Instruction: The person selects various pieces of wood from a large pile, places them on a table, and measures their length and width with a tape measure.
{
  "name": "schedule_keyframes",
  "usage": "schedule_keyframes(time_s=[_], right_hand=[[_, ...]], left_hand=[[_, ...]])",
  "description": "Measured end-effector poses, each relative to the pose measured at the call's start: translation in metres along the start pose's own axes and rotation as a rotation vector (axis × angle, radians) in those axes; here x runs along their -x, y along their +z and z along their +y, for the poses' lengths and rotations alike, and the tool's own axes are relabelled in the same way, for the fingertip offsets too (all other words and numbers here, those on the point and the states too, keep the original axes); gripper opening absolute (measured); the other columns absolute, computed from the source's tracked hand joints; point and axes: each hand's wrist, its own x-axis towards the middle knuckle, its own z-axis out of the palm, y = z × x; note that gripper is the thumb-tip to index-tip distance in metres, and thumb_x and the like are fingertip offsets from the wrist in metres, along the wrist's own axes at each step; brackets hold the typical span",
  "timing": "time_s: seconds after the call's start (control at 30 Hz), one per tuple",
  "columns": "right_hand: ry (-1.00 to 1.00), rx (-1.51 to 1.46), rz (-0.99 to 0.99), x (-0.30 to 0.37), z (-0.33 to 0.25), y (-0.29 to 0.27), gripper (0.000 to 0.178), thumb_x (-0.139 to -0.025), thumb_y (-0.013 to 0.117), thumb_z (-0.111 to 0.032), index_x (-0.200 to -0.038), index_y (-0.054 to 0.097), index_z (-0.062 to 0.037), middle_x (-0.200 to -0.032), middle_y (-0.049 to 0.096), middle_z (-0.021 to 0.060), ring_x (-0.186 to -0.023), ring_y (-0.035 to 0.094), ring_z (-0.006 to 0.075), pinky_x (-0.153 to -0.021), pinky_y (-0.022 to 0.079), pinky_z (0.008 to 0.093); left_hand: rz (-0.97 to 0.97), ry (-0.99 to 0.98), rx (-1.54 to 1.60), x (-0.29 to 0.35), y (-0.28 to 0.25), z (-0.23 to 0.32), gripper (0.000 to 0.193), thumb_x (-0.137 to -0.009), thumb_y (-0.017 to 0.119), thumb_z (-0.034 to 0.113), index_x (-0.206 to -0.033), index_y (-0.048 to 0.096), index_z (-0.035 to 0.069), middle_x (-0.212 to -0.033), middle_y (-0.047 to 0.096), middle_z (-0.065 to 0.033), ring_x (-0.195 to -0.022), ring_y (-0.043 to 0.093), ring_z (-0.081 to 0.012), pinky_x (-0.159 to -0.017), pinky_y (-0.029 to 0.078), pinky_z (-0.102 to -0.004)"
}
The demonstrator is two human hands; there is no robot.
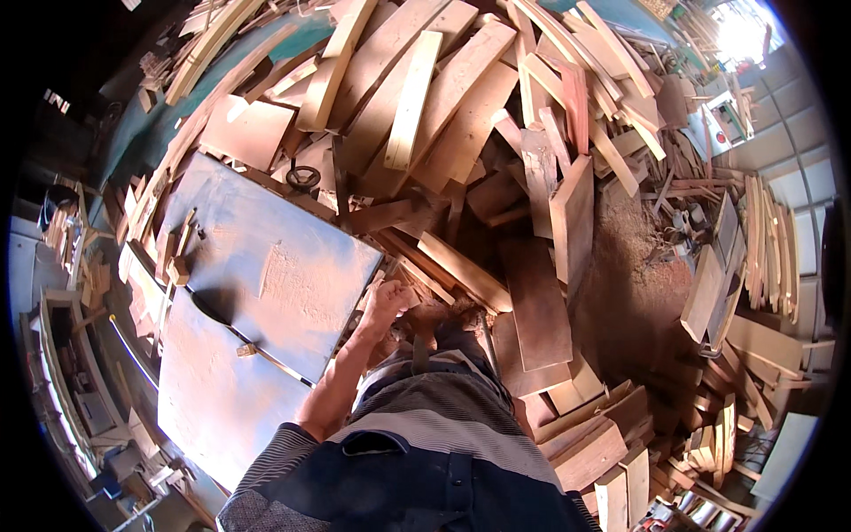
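My left hand (pixel 386 304) is beside the right edge of a large metal machine table (pixel 292 257), with my forearm reaching up along that edge. Its fingers look curled together; what they hold, if anything, is too small to make out. Just past the fingers lie narrow wood strips and a pale squared board (pixel 465 273). A slot with a dark curved blade guard (pixel 213 308) crosses the table, and a small wood block (pixel 246 350) sits beside it. Sawdust is smeared over the table's surface. My right hand does not show; only a bit of that arm appears beside my striped shirt.
A tall heap of planks (pixel 461 97) rises ahead. A dark wide board (pixel 538 306) leans to the right of my feet, with more offcuts (pixel 589 452) below it. A black handwheel (pixel 303 177) stands by the table's far corner. Sawdust (pixel 634 257) covers ground at right.
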Motion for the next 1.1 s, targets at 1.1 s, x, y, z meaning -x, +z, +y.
schedule_keyframes(time_s=[1.1], right_hand=[[0.508,-0.799,-0.046,-0.068,-0.060,-0.155,0.018,-0.084,0.067,-0.018,-0.079,0.071,-0.0011,-0.065,0.061,0.0046,-0.049,0.055,0.0164,-0.048,0.042,0.0314]], left_hand=[[0.243,0.319,-1.100,-0.138,0.030,0.032,0.063,-0.076,0.074,0.028,-0.129,0.060,-0.004,-0.139,0.056,-0.0211,-0.135,0.047,-0.0376,-0.115,0.037,-0.0445]])
